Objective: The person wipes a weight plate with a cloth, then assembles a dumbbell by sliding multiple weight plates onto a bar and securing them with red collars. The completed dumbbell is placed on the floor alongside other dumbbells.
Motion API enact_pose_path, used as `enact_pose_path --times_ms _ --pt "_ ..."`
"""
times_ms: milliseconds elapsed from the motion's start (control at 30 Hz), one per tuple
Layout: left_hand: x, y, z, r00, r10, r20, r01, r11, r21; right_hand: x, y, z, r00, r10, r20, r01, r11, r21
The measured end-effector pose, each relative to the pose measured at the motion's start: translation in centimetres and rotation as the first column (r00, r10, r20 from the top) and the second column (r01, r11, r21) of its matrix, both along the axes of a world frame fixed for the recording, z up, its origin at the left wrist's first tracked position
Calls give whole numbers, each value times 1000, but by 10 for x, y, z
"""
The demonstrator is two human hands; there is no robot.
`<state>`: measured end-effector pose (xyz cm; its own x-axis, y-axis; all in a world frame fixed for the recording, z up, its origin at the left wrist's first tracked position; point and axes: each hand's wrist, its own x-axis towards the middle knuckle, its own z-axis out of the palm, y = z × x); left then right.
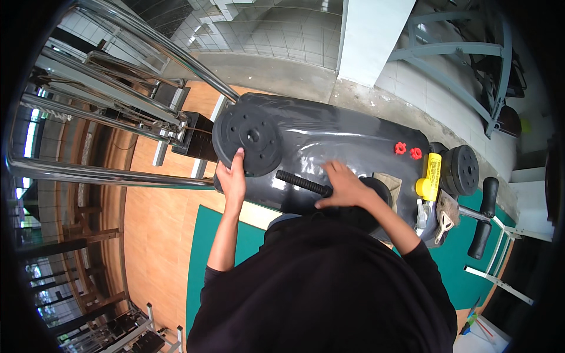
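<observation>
Black round weight plate (pixel 263 150): at the left end of the bench, broad face up, a ring of small holes around its centre hole; the bench beneath probably carries much of its weight.
Left hand (pixel 231 178): closed on the plate's near rim, thumb laid over the face, the other fingers hidden; the thumb on top likely keeps the disc from slipping.
Black ridged dumbbell bar (pixel 302 183): lying aslant between the plate and the right hand, its right end close to that palm.
Right hand (pixel 347 187): spread wide, fingers apart, over the bar's right end; whether it touches the bar, I cannot tell.
Dark round disc (pixel 380 186): beside the right wrist, partly covered by it.
Red star-shaped collars (pixel 401 147): two, side by side past the right hand, perhaps set apart so such small parts stay findable.
Yellow plastic bottle (pixel 433 170): on the right end, with a wooden-handled flat brush (pixel 446 219) near it, seemingly grouped out of the working space.
Black stacked plates (pixel 462 169): at the far right end.
Dark grey glossy bench (pixel 347 126): under all these, before the person.
Green mat (pixel 203 253): on the wooden floor (pixel 156 235).
</observation>
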<state>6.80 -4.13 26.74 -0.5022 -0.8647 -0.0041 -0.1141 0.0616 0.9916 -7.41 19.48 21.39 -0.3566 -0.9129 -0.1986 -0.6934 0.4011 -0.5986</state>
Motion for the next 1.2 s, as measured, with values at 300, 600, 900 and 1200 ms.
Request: enact_pose_path --times_ms 300,600,900,1200 --pt "44 -39 -73 940 -29 341 60 995 -82 20 -21 -38 890 -427 158 430 903 20" --pt "11 -53 -95 962 -99 254 126 988 -92 -16 -58 -43 849 -498 178 478 867 143" --pt "-11 -35 -98 951 -138 277 154 987 -36 -17 -37 -73 784 -576 232 530 816 231" --pt "-20 -40 -113 947 -221 232 205 974 93 -34 -51 -42 942 -335 33 294 865 406"
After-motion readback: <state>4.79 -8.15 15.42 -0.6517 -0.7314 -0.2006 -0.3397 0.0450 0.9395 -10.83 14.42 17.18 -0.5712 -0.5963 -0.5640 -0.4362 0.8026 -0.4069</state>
